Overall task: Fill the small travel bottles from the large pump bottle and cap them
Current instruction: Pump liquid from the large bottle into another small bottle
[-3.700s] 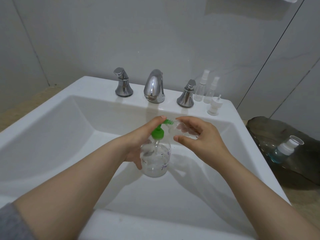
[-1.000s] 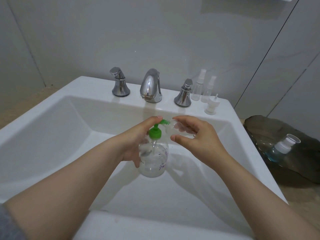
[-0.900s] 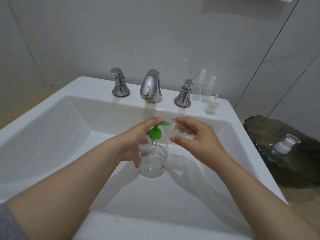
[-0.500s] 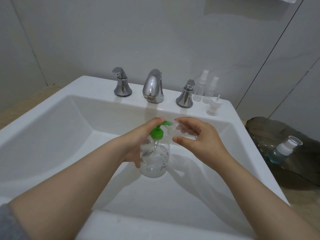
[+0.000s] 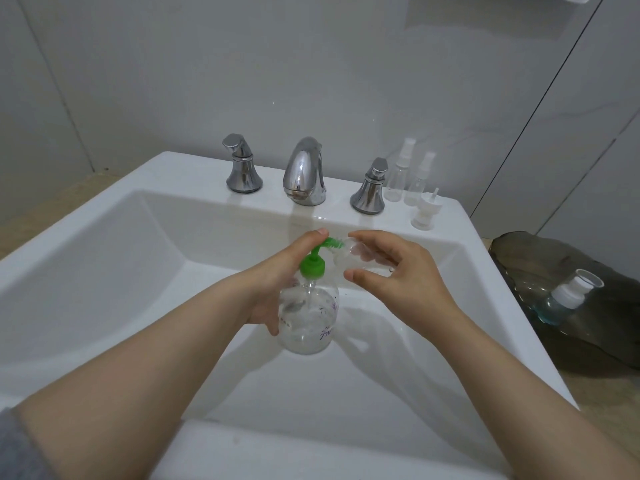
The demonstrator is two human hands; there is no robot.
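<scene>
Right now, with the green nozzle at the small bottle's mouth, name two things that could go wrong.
The travel bottle lies tilted in the right hand; if its mouth slips off the green nozzle, liquid may spill into the sink.
The left hand alone grips the pump bottle and presses its pump; a hard press may jolt the nozzle aside.

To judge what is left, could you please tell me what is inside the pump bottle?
The clear pump bottle shows a thin tube below its green pump. The left hand covers its left side, and the liquid level cannot be told.
</scene>
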